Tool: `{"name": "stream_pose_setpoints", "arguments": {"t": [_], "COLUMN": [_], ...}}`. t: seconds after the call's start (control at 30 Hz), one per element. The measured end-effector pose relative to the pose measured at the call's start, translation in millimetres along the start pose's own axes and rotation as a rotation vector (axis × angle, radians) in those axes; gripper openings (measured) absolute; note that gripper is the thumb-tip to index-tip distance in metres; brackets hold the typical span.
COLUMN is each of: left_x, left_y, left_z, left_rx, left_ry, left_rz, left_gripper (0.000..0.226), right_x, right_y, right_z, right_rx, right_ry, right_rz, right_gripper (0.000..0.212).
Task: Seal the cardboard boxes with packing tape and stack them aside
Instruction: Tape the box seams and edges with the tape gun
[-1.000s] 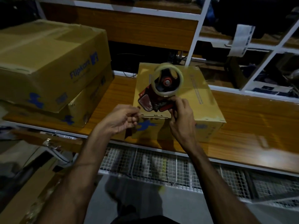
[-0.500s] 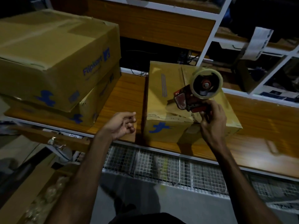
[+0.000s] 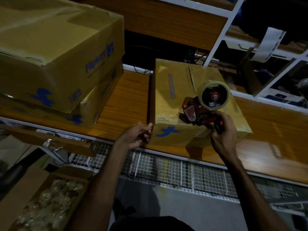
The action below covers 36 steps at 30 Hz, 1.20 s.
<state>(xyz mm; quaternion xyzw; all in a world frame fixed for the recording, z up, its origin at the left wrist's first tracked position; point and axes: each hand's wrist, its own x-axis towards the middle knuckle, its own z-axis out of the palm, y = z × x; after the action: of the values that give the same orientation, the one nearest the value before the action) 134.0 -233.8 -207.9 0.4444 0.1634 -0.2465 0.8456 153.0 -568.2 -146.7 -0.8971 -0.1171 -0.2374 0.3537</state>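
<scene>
In the head view, the cardboard box (image 3: 186, 100) stands on the wooden shelf (image 3: 126, 100), its taped seam running away from you. Your right hand (image 3: 221, 132) grips the tape dispenser (image 3: 205, 105) on the near top edge, nose pointing left. Your left hand (image 3: 136, 136) touches the box's near-left corner, fingers loosely curled, holding nothing.

a wooden shelf (image 3: 130, 99) carries one cardboard box (image 3: 180, 97) near its front edge, and a stack of two boxes (image 3: 55, 64) on the left.
</scene>
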Motion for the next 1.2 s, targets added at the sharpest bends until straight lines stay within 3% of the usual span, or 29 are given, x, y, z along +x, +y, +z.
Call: {"name": "stream_pose_setpoints", "arguments": {"t": [0.17, 0.27, 0.37, 0.43, 0.5, 0.6, 0.7, 0.77, 0.9, 1.07, 1.2], "left_x": [5, 3, 0, -7, -14, -20, -18, -13, -1, 5, 5], "left_y": [-5, -8, -31, -52, -66, -63, -43, -31, -28, -31, -32], "left_z": [0, 2, -5, -4, 7, 34, 55, 65, 63, 54, 53], "left_rx": [-0.022, -0.014, 0.065, 0.174, 0.317, 0.637, 0.935, 1.071, 1.053, 1.072, 1.045], "left_ry": [0.026, 0.077, 0.202, 0.271, 0.388, 0.538, 0.503, 0.464, 0.447, 0.386, 0.372], "left_rz": [-0.011, -0.001, -0.039, -0.023, 0.161, 0.615, 0.914, 1.052, 1.200, 1.319, 1.279], "left_gripper": [0.009, 0.015, 0.035, 0.029, 0.028, 0.056, 0.082, 0.070, 0.030, 0.024, 0.024], "right_x": [1, 1, 0, 1, 0, 0, 0, 0, 1, 3, 10], "right_y": [4, 5, 8, 10, 10, 10, 11, 12, 13, 12, 19], "right_z": [0, 1, 0, 0, 0, 0, 0, -1, -2, -6, -18], "right_rx": [0.010, 0.008, 0.006, 0.011, 0.010, 0.026, 0.023, 0.029, 0.023, 0.026, 0.021], "right_ry": [-0.018, -0.023, -0.025, -0.027, -0.028, -0.016, -0.019, -0.024, -0.035, -0.057, -0.090], "right_rz": [0.002, 0.008, 0.019, 0.019, 0.018, 0.001, -0.006, -0.008, -0.024, -0.035, -0.029], "right_gripper": [0.041, 0.041, 0.040, 0.039, 0.038, 0.035, 0.034, 0.034, 0.036, 0.037, 0.036]}}
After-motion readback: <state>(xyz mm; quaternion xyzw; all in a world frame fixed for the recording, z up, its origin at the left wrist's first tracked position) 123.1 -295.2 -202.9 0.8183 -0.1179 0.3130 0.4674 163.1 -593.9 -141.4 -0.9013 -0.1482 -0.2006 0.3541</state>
